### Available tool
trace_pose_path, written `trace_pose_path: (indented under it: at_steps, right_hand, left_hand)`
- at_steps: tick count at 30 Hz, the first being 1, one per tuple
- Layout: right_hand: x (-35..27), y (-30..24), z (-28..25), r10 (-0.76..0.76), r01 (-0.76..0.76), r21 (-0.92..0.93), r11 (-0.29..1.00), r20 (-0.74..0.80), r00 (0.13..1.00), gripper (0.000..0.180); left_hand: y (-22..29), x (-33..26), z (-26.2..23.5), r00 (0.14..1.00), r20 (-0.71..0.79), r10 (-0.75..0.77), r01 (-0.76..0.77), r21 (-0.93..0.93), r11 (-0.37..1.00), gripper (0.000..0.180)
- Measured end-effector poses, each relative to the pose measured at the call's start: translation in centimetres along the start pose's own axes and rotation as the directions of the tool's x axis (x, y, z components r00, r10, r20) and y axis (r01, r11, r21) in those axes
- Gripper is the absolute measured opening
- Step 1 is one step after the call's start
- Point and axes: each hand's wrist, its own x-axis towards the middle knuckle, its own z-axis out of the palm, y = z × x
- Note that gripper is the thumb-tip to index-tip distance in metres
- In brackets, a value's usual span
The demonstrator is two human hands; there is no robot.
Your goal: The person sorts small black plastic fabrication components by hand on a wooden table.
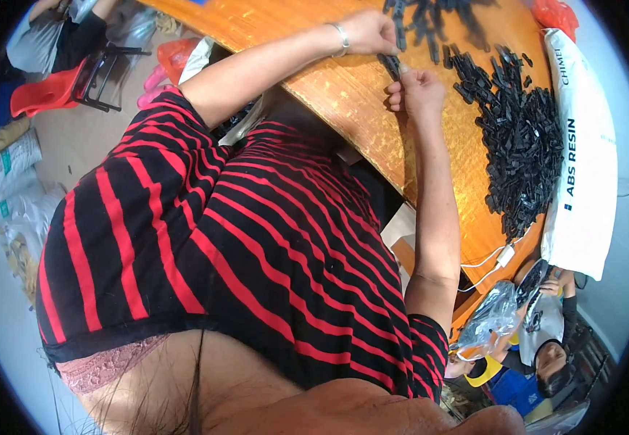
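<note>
Head view is showing, at the far left, part of another person (35, 47) sitting or crouching beside a red chair (46, 93), while pale sacks (13, 163) are leaning nearer, along the left edge. A red plastic bag (174, 56) is lying just beyond the wearer's elbow, and the wearer's black top with red stripes (234, 239) is filling the near middle. Reaching over the wooden table (343, 94), the left hand (371, 32), with a bracelet (339, 38) circling its wrist, is curling its fingers almost closed at the far end of a slim black part (388, 67); whether it is gripping that end, I cannot tell. That part is sitting between the two hands, near the table's left edge. The right hand (421, 93) is pinching its nearer end between thumb and finger, the other fingers folding inward. Loose black strips (434, 29) are lying farther off, and to the right a large black pile (521, 138) is spreading. A white cable connector (505, 255) is resting nearer, past the pile. Beyond the table's near right corner, a clear plastic bag (492, 315) is bulging beside a co-worker (546, 319), and a long white sack (582, 145) is bordering the pile on the right.
</note>
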Motion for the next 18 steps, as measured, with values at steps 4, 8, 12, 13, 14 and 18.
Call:
trace_pose_path:
  at_steps: [4, 8, 12, 13, 14, 18]
  right_hand:
    - [0.3, 0.2, -0.1, -0.006, 0.006, -0.027, 1.000, 0.004, 1.000, 0.018]
    - [0.8, 0.7, -0.4, -0.055, 0.050, -0.154, 0.987, -0.027, 0.998, 0.020]
    - [1.5, 1.1, -0.5, -0.192, 0.156, -0.331, 0.931, -0.079, 0.978, 0.025]
    - [2.0, 1.6, -0.6, -0.241, 0.186, -0.405, 0.895, -0.088, 0.967, 0.026]
    - [2.1, 2.1, -0.7, -0.236, 0.181, -0.404, 0.897, -0.089, 0.968, 0.026]
    - [2.2, 1.5, -0.8, -0.283, 0.209, -0.497, 0.842, -0.078, 0.956, 0.026]
  left_hand:
    - [-0.8, 0.1, 0.7, 1.000, -0.028, 0.001, 0.000, 0.023, 1.000, 0.021]
    - [-0.4, -0.5, 1.1, 0.998, -0.037, -0.042, 0.041, -0.022, 0.999, 0.021]
    - [0.0, -0.7, 1.4, 0.998, -0.056, -0.029, 0.031, 0.039, 0.999, 0.022]
    - [0.2, -0.8, 1.5, 0.998, -0.063, 0.004, 0.002, 0.100, 0.995, 0.023]
    - [0.5, -0.9, 1.5, 0.998, -0.058, 0.001, 0.004, 0.099, 0.995, 0.023]
    - [1.6, -1.3, 1.3, 0.996, -0.061, -0.068, 0.075, 0.122, 0.990, 0.023]
